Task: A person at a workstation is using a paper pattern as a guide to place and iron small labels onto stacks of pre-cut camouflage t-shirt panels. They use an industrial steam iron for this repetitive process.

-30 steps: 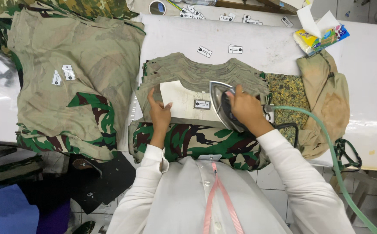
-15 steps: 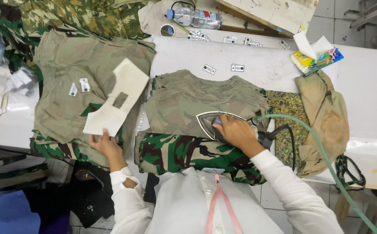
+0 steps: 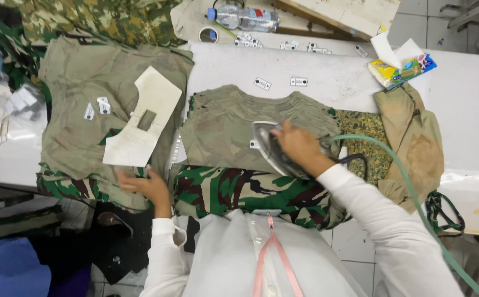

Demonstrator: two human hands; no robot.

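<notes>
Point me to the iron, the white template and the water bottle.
iron (image 3: 266,144): head view, on its metal body left of the right hand.
white template (image 3: 143,118): head view, on its middle.
water bottle (image 3: 246,18): head view, on its clear body.
</notes>
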